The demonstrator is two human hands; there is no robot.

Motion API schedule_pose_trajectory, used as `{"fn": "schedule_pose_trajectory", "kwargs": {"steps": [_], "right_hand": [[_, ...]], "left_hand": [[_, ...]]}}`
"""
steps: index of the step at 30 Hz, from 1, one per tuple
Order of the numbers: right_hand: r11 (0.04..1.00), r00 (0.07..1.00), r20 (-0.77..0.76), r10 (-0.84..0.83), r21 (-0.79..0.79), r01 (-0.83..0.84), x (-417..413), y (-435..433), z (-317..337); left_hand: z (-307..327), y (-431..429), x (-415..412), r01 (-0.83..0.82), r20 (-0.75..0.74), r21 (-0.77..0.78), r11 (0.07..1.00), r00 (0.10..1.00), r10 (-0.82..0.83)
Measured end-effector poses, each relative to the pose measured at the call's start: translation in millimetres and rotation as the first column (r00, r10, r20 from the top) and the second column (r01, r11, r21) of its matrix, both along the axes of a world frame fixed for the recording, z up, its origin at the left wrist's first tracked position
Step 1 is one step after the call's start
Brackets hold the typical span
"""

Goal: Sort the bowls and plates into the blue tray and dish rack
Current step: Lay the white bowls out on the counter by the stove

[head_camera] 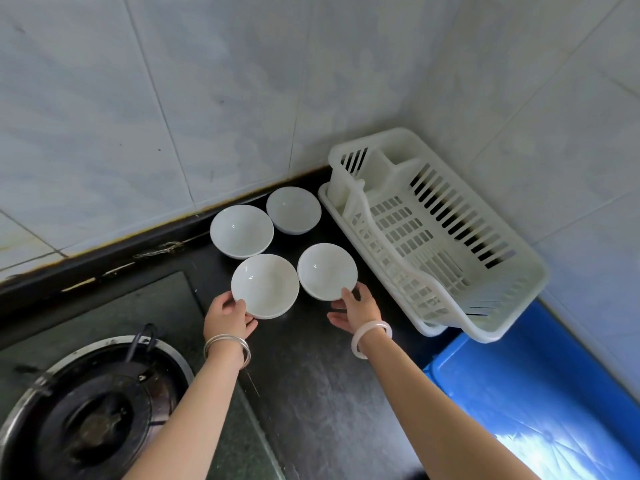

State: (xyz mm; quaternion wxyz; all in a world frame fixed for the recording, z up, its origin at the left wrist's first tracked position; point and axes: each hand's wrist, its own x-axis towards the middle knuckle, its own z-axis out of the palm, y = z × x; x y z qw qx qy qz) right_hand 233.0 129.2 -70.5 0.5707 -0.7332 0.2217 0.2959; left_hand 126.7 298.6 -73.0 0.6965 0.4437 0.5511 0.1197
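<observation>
Several white bowls stand on the black counter near the wall corner. My left hand [229, 317] grips the near-left bowl [265, 285] by its front left rim, thumb on top. My right hand [355, 308] pinches the front rim of the near-right bowl [327, 271]. Behind them stand two more bowls, one at back left [241, 231] and one at back right [293, 210]. The white plastic dish rack [512, 289] lies empty to the right against the tiled wall. The blue tray [540, 393] sits at the lower right, just in front of the rack.
A gas stove burner [93, 410] on a glass hob fills the lower left. Tiled walls [207, 98] meet in a corner behind the rack. The black counter [311, 393] runs between the hob and the blue tray.
</observation>
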Motion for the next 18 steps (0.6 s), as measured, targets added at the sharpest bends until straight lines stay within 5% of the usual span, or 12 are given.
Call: {"fn": "schedule_pose_trajectory", "kwargs": {"steps": [5, 18], "right_hand": [[0.986, 0.997, -0.005, -0.075, 0.147, 0.075, -2, 3, 1], [0.989, 0.998, 0.006, -0.064, 0.134, 0.063, 19, 27, -1]], "left_hand": [[2, -2, 0, -0.06, 0.036, -0.052, 0.997, 0.997, 0.062], [1, -3, 1, -0.077, 0.012, -0.078, 0.994, 0.997, 0.078]]}}
